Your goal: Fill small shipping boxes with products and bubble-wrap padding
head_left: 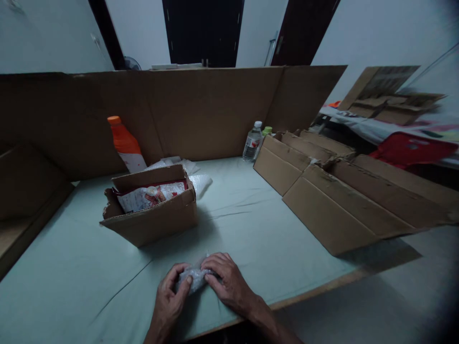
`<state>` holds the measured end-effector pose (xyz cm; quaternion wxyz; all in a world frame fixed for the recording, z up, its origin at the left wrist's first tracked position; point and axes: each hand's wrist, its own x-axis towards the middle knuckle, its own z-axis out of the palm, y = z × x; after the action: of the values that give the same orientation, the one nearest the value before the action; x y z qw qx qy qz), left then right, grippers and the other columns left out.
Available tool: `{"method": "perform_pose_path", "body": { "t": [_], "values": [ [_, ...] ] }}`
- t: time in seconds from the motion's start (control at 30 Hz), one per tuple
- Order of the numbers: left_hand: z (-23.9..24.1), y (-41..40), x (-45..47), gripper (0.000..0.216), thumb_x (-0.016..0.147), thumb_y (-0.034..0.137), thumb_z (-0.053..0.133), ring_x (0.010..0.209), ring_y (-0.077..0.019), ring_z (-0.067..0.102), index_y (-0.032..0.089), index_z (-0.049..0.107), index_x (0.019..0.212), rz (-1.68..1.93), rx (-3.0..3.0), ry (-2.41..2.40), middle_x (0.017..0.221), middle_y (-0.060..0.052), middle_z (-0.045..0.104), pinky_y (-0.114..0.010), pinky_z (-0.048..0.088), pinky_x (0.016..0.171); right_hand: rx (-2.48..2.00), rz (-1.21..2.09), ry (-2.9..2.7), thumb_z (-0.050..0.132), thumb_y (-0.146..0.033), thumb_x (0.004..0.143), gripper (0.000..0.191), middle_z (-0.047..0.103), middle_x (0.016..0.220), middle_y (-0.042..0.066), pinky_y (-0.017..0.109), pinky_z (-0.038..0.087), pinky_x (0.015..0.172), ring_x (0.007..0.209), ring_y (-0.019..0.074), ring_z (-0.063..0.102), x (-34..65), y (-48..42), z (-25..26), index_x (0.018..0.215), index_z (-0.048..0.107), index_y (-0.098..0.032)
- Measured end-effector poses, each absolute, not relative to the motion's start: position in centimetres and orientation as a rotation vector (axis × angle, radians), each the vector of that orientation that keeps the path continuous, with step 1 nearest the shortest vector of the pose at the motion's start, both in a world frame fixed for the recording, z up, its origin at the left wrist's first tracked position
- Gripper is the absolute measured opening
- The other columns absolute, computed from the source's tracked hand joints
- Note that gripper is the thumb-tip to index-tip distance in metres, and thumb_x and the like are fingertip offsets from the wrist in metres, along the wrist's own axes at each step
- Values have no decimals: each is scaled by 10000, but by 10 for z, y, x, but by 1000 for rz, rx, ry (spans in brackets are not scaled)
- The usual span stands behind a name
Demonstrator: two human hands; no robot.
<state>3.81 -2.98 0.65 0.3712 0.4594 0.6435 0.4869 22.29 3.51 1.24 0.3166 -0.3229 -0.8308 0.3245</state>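
Note:
Between my two hands, near the table's front edge, is a small bundle of bubble wrap (196, 278); what lies inside it cannot be made out. My left hand (171, 292) grips its left end, thumb on the near side. The fingers of my right hand (226, 279) close over its right end. Just beyond stands an open cardboard box (161, 224) holding a red and white printed packet (152, 197). More bubble wrap (201, 184) lies behind that box.
An orange-capped bottle (125, 143) stands at the back left, before a cardboard partition (215, 110). A clear water bottle (253, 142) and a green-capped bottle (267, 130) stand at the back. Open cardboard boxes (322, 210) line the right side. Pale green cloth (236, 224) covers the table.

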Motion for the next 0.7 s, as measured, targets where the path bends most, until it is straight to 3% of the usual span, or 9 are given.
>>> {"method": "perform_pose_path", "body": {
  "t": [0.37,0.7],
  "values": [
    [8,-28,40,407,758,546,656,736,-221,650,167,715,895,1256,1168,1643,814,-66,720,-297,536,683,-849,860,-2189,588,-143,882,114,720,980,36,364,434,874,950,213,611,223,36,14,938,654,-216],
    [14,-27,42,271,797,405,609,730,-191,610,171,709,891,1267,1149,1532,796,-41,688,-263,478,670,-786,822,-2219,566,-147,897,141,722,986,44,359,463,847,950,217,633,225,41,11,978,646,-229]
  ]
}}
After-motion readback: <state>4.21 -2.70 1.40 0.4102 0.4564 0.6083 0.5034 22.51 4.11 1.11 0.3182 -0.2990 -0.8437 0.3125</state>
